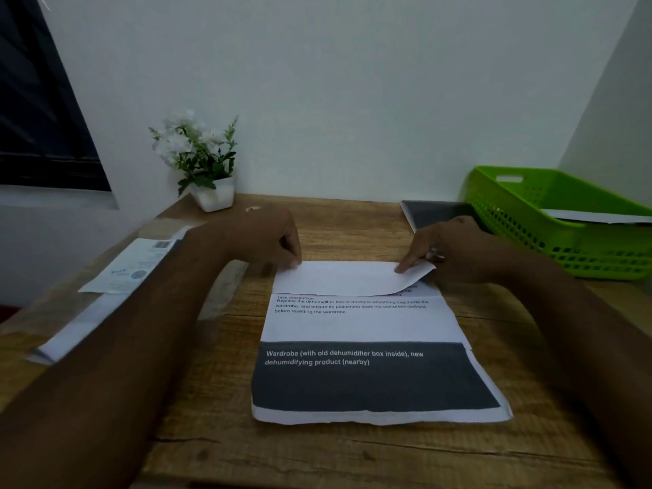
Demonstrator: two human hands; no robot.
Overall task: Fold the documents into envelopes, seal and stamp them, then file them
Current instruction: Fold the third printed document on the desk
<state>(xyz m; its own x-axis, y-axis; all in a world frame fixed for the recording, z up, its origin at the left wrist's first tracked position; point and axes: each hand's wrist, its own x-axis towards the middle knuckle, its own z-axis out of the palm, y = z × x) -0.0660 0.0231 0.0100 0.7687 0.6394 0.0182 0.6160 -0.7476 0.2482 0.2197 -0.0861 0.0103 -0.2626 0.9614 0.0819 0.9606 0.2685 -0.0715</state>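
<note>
Wood, brown and grainy with dark cracks running along it, makes up the desk (352, 453), and the document (363, 326) lies flat at its middle, straight in front of the person. It is a white printed sheet, slightly creased, with a few lines of black text above a broad charcoal band bearing white lettering. Its far third is folded toward the person, so a blank white flap (338, 278) covers the top of the text. The left hand (261, 238) has its grip pinched on the flap's left corner. The right hand (448, 245) has its grip closed on the right corner, which curls upward, with the index fingertip on top. Just behind it lies a dark, glossy sheet (434, 213). A lime-green perforated plastic basket (529, 220) at the right holds a white paper (592, 217). Pale envelopes (130, 266) lie under the left forearm, and a white-flowered plant (197, 153) stands by the wall.
</note>
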